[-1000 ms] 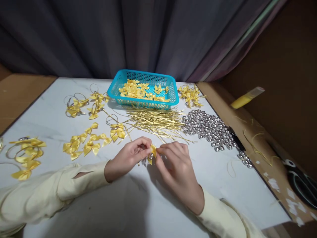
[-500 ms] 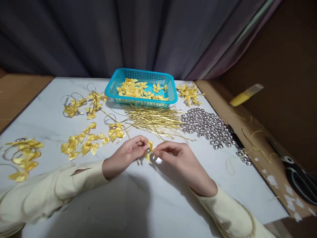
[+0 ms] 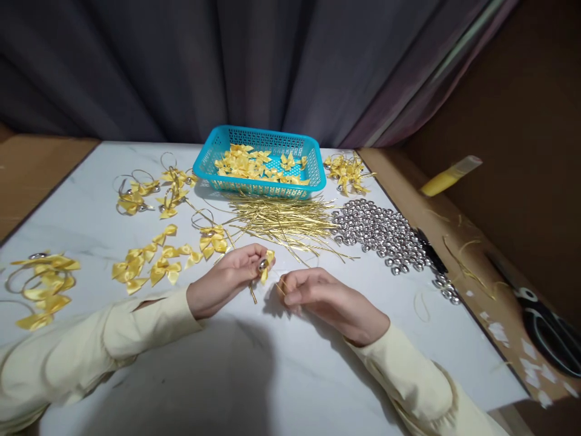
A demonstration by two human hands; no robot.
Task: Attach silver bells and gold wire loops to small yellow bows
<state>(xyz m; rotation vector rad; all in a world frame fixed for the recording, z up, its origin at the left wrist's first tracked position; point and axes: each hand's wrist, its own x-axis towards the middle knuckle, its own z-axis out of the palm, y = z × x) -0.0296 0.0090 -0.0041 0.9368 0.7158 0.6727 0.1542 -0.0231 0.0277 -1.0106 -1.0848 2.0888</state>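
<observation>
Yellow satin bow [image 3: 269, 259] and round silver bead [image 3: 262, 264] sit pinched in my left grip [image 3: 227, 275]; my right grip [image 3: 324, 297] holds a thin golden strand [image 3: 282, 285], best worked gently, bead steady.

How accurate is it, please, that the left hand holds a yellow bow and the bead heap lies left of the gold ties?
Wrong side: the head view shows the silver bead heap right of the gold ties; the left hand holds a yellow bow.

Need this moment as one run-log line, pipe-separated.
left hand: pinches yellow bow with silver bead | right hand: apart, holds thin gold strand | ahead: turquoise basket, gold ties, bead pile
</observation>
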